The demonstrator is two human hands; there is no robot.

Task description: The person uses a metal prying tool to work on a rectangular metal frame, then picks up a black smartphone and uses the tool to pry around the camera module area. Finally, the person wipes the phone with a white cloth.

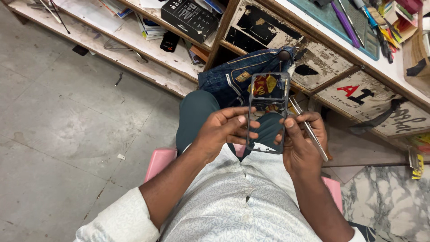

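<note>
Over at the far left, the grey concrete floor (67, 125) is stretching away under a low wooden shelf (134, 58) that is carrying papers and a black box (190, 18). Moving in, the person is sitting on a pink stool (159, 163), and the left hand (219, 132) is curling round the left edge of a clear phone frame (267, 112), thumb and fingers closing on it from the side. The frame is being held upright over the lap, just in front of a bundle of blue denim (233, 76) hanging off the desk (394, 67). Now the right hand (300, 143) is pinching the frame's right edge with its thumb while the other fingers are wrapping a pair of thin metal tweezers (309, 130), which are lying slanted alongside the frame. So both grips are closed, each on the frame, the right one sharing its hold with the tool.

The risk, as I judge it: that right hand is doing two jobs, so the tweezers could be slipping free and dropping to the floor, or their tip could be scratching the frame. A thin frame squeezed from both edges could also be flexing and cracking.
</note>
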